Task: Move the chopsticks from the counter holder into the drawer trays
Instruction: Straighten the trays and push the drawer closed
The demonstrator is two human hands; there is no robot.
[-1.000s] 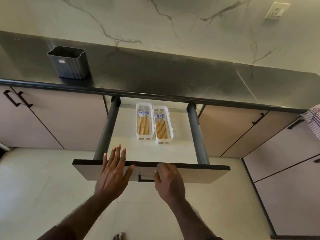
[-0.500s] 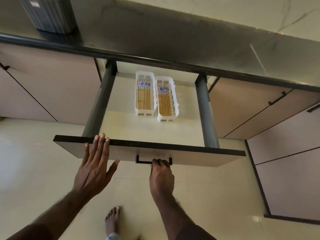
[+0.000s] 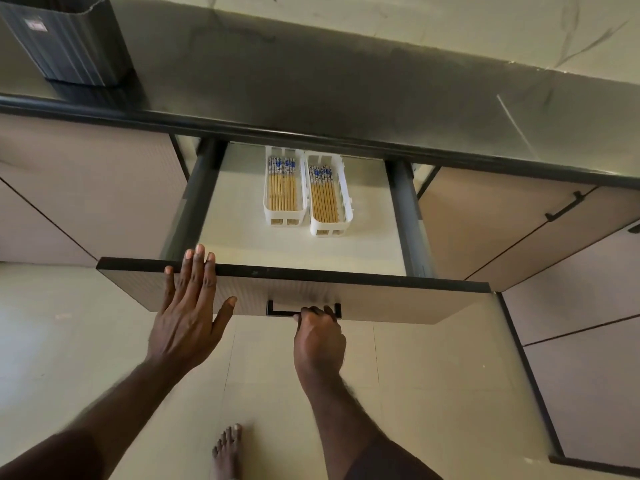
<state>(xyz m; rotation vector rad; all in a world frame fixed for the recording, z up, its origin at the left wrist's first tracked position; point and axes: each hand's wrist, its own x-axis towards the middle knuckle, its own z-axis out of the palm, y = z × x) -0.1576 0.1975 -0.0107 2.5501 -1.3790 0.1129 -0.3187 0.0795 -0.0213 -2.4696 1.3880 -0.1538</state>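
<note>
The drawer (image 3: 398, 301) stands pulled out under the dark counter (image 3: 329, 95). Two white trays sit side by side at its back: the left tray (image 3: 284, 216) and the right tray (image 3: 331, 227), each filled with several bamboo chopsticks (image 3: 282, 188) with blue-patterned tops. The dark ribbed holder (image 3: 65, 39) stands on the counter at the far left; its inside is out of view. My left hand (image 3: 188, 306) presses flat with straight fingers on the drawer front. My right hand (image 3: 320, 332) grips the black drawer handle (image 3: 280, 311) from below.
Closed cabinet doors with black handles (image 3: 564, 207) flank the drawer on both sides. Dark drawer rails (image 3: 407, 209) run along each side. A bare foot (image 3: 227, 448) stands on the pale tiled floor below.
The view has dropped and come closer to the drawer. My left hand has settled flat on the drawer front; my right hand has moved down and curled under the handle. The trays stay put.
</note>
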